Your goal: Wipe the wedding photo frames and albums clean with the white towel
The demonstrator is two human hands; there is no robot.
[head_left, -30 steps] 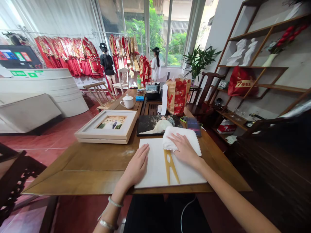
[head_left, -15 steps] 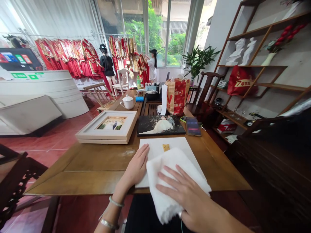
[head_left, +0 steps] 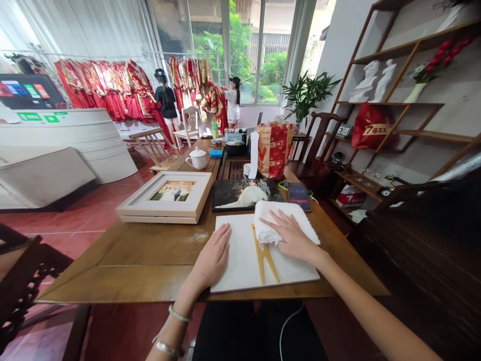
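Cloth [head_left: 305,219] lies beneath the outspread right hand [head_left: 295,239], left hand [head_left: 212,256] flat on the board [head_left: 242,258].

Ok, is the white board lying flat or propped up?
Flat: the white board lies on the table, left hand at its left edge, right hand on the cloth over it.

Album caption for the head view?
Left hand rests on a white panel, right hand on a white cloth partly covering it.
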